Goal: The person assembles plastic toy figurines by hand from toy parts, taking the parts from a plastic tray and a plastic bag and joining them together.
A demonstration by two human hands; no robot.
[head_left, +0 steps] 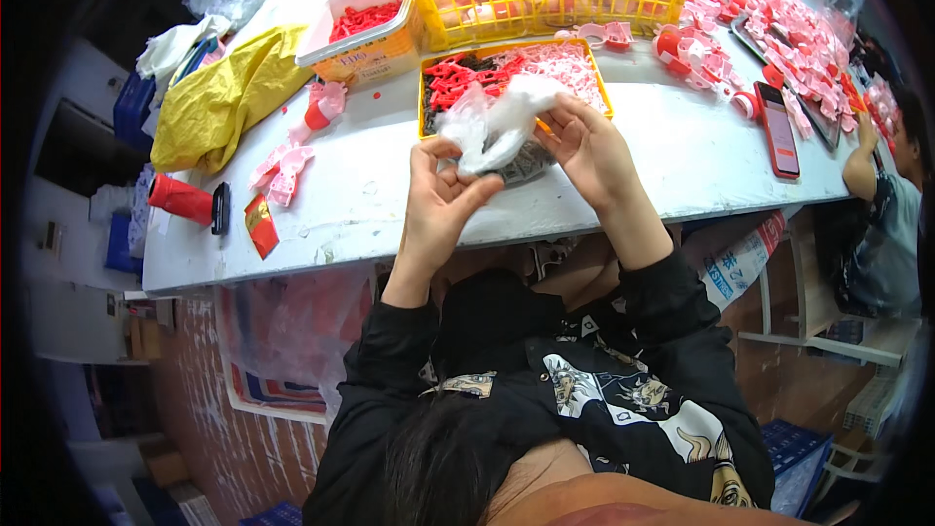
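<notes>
Plastic bag [499, 127]: thin and crumpled, it is hanging between the left hand [436, 200] and the right hand [592, 156], over the near side of the yellow tray [422, 93]; whether it is holding anything, I cannot tell.
Bag risk: the film could be tearing or slipping free if the two hands are pulling unevenly.
Tray risk: loose folds could be snagging red pieces [463, 83] and mixing them into the pink pieces [560, 66].
Left hand: at the bag's 8 o'clock, it is curling half closed on the film, thumb lying out straight.
Right hand: at 4 o'clock, thumb and forefinger are pinching the bag's edge, other fingers bending loosely.
White tub [365, 63]: at 10 o'clock, it is standing on the worktop [365, 205].
Phone [776, 131]: at 3 o'clock, it is lying well apart.
</notes>
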